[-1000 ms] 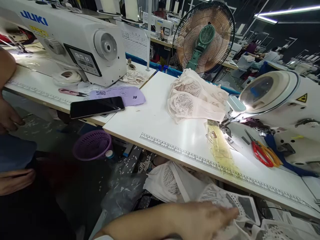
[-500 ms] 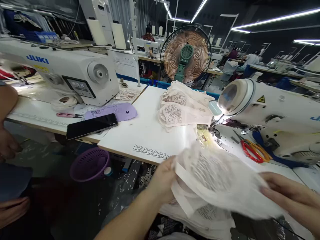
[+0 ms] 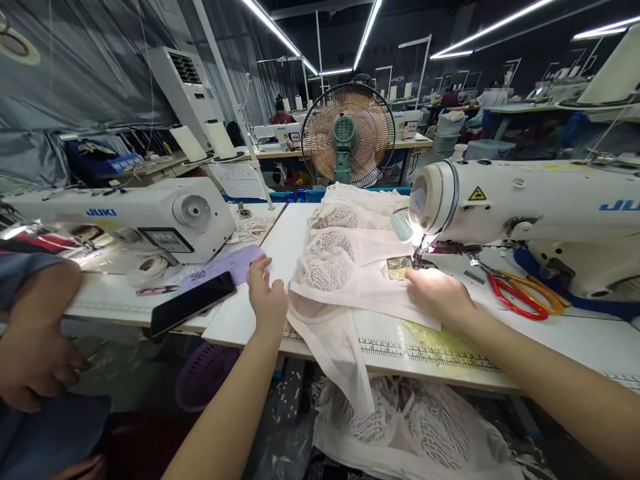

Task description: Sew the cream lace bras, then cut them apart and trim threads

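1. Pale pink lace-panelled fabric piece (image 3: 350, 283) lies on the white bench (image 3: 300, 233), one end drooping over the front edge
2. Left hand (image 3: 267, 300) open, flat at its left edge; right hand (image 3: 440, 297) presses near the needle, fingers loosely flat
3. Likely light, limp, snag-prone: hold by plain hems

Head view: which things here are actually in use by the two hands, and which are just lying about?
In use: pale pink lace garment, left hand, right hand, white sewing machine.
Lying about: red-handled scissors, black phone, lilac paper slip, purple basket.
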Demonstrator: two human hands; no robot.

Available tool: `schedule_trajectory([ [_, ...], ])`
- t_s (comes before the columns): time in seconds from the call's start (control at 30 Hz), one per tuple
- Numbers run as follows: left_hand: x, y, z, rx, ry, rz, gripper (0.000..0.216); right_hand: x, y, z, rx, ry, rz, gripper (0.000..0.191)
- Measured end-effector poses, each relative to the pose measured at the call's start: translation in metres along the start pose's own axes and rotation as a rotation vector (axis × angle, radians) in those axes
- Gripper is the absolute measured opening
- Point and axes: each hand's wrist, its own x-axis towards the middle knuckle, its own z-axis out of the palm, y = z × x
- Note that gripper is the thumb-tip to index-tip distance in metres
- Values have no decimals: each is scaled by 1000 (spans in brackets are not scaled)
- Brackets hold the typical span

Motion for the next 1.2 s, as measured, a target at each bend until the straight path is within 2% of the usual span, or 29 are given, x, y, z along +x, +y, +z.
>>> schedule_trajectory([
  [0.07, -8, 22, 12, 85, -45, 205, 44, 1, -1, 0, -64, 40, -58, 20],
  [0.13, -18, 48, 37, 119, -289, 422, 38, 1, 1, 0, -121, 54, -104, 22],
  [0.2, -26, 70, 70, 194, -622, 651, 37, -3, 3, 0, -171, 52, -137, 23],
  [0.23, -29, 78, 87, 253, -747, 733, 37, -6, 6, 0, -189, 53, -157, 24],
  [0.3, -29, 85, 115, 375, -898, 852, 38, -17, 11, 1, -209, 64, -204, 23],
  [0.4, -23, 81, 139, 462, -898, 949, 41, -38, 22, 5, -186, 104, -283, 28],
  [0.5, -15, 75, 145, 489, -863, 1023, 44, -56, 33, 11, -127, 152, -336, 33],
  [0.67, -7, 82, 151, 588, -813, 952, 48, -59, 38, 16, -27, 248, -326, 31],
  [0.83, -1, 87, 161, 643, -782, 914, 48, -55, 36, 12, 39, 290, -313, 29],
  [1.2, 11, 86, 165, 608, -838, 878, 45, -58, 37, 10, 142, 251, -328, 26],
])
